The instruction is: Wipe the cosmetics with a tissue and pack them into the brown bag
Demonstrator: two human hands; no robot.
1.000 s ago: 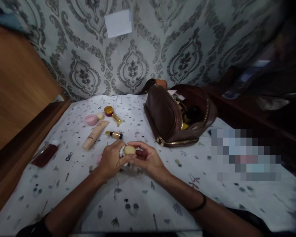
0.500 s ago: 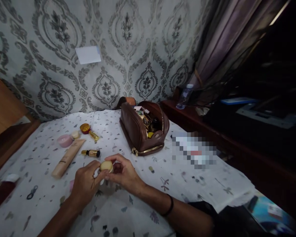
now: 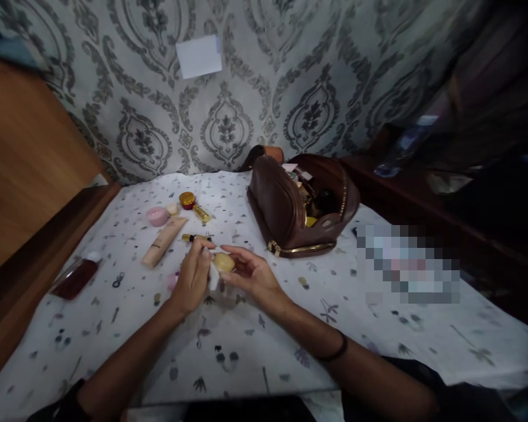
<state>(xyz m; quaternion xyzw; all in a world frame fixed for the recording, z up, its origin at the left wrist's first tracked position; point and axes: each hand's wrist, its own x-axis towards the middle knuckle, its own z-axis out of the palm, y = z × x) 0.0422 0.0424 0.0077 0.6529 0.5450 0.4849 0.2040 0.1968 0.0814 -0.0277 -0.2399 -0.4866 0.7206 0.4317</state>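
Note:
A small round jar with a pale yellow lid (image 3: 224,262) is between the thumb and fingers of my right hand (image 3: 261,278). On its other side my left hand (image 3: 193,276) is closed, fingers together and pointing up, with a white tissue (image 3: 213,277) pressed against the jar. Beyond my left hand lies a small gold-and-black bottle (image 3: 196,238), partly covered by the fingertips. Beside the left wrist shows a bit of a pink item (image 3: 173,281), its kind hidden. A beige squeeze tube (image 3: 163,243) lies farther left.
A brown cosmetic bag (image 3: 281,202), unzipped and full of items, stands beyond my right hand. Behind the tube are a pink jar (image 3: 157,216), an amber-lidded jar (image 3: 187,200) and a gold bottle (image 3: 201,213). A bottle of dark red liquid (image 3: 77,276) lies left, near the wooden edge.
The view has swung left and down, so everything sits farther right and higher. My left fingers have straightened beside the jar, and more of the white tissue shows. The jar stays in my right hand.

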